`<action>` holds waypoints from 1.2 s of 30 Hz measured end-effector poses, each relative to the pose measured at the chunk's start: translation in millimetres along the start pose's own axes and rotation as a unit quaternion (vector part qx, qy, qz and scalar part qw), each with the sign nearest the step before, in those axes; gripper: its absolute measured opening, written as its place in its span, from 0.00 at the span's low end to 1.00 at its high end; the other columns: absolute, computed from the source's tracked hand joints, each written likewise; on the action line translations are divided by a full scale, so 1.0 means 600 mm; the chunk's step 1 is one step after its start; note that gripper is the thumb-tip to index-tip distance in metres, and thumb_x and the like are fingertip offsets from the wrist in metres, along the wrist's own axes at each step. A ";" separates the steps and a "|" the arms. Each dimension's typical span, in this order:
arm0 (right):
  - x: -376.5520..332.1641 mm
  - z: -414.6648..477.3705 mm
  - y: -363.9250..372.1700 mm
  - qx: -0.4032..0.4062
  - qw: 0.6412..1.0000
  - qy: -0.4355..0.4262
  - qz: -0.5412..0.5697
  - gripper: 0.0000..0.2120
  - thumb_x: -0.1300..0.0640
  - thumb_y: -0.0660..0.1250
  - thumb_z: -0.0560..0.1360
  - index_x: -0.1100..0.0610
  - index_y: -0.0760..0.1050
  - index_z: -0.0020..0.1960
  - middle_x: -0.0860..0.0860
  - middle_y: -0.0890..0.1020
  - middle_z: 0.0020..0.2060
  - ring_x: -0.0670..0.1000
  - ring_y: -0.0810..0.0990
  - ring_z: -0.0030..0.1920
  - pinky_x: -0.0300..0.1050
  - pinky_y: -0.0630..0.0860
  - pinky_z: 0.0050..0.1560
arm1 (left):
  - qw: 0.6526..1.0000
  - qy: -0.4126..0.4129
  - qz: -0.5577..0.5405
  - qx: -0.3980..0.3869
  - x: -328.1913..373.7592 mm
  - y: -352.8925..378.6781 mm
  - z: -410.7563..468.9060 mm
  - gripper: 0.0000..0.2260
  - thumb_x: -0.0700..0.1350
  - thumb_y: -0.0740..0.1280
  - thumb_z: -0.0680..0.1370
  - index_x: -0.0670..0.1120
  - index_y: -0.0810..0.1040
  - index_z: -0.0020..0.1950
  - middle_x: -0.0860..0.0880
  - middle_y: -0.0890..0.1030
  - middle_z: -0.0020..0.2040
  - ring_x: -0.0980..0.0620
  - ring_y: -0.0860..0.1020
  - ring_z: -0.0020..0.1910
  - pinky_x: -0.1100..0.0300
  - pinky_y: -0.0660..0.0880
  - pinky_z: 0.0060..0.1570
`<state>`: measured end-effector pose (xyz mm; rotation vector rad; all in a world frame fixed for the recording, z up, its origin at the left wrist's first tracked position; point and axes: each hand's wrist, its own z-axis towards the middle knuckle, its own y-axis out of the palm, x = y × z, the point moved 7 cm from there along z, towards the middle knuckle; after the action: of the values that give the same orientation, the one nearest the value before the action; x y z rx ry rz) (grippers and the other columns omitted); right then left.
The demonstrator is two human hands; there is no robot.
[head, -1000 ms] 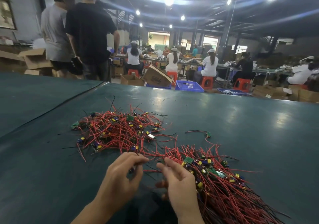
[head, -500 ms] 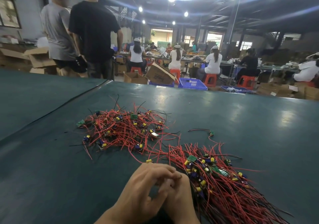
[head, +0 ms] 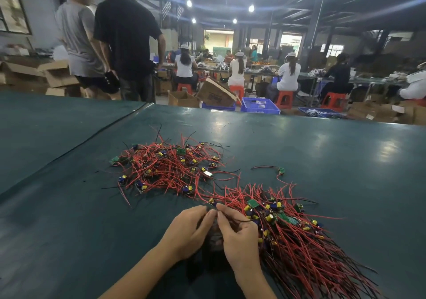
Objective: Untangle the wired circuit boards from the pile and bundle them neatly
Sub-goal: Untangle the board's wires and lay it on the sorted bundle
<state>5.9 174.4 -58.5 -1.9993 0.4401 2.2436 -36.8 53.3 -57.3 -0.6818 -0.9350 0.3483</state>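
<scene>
- left grip [head: 191, 231] and right grip [head: 241, 235] curl together, pinching one thin black wire [head: 242, 220].
- neat bundle [head: 299, 243] of bendy red wires and tiny green boards lies beside the right grip on the smooth green counter [head: 69, 229].
- tangled pile [head: 170, 167] sits farther back.

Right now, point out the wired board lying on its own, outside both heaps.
The small green board just beyond the right-hand heap, trailing a red and a black wire; all others sit in that heap or the tangled pile.
</scene>
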 end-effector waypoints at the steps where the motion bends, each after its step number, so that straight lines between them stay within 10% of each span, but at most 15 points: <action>1: 0.000 0.000 -0.001 0.004 1.000 0.001 0.007 0.11 0.67 0.68 0.76 0.53 0.84 0.46 0.48 0.87 0.39 0.46 0.86 0.38 0.35 0.78 0.31 | 0.998 -0.021 -0.054 0.000 -0.001 -0.002 0.002 0.15 0.55 0.54 0.82 0.55 0.72 0.38 0.54 0.76 0.34 0.58 0.74 0.34 0.64 0.70 0.36; 13: 0.008 -0.008 0.016 -0.026 0.998 0.046 0.038 0.07 0.66 0.67 0.77 0.57 0.83 0.48 0.51 0.87 0.38 0.47 0.83 0.32 0.38 0.75 0.26 | 0.849 -0.220 -0.448 0.174 -0.052 -0.028 -0.033 0.08 0.51 0.70 0.69 0.51 0.86 0.44 0.49 0.84 0.39 0.54 0.81 0.36 0.66 0.77 0.36; 36: -0.002 -0.004 0.025 -0.001 0.998 0.052 0.018 0.06 0.59 0.70 0.77 0.50 0.83 0.45 0.49 0.86 0.38 0.48 0.85 0.39 0.40 0.79 0.31 | 0.830 -0.231 -0.489 0.134 -0.049 -0.019 -0.014 0.06 0.52 0.73 0.65 0.50 0.82 0.33 0.47 0.79 0.33 0.53 0.78 0.33 0.62 0.76 0.37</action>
<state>4.5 159.3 -55.4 -2.1324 0.4879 2.1679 -46.3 25.5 -71.2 0.2150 -1.5350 -0.2975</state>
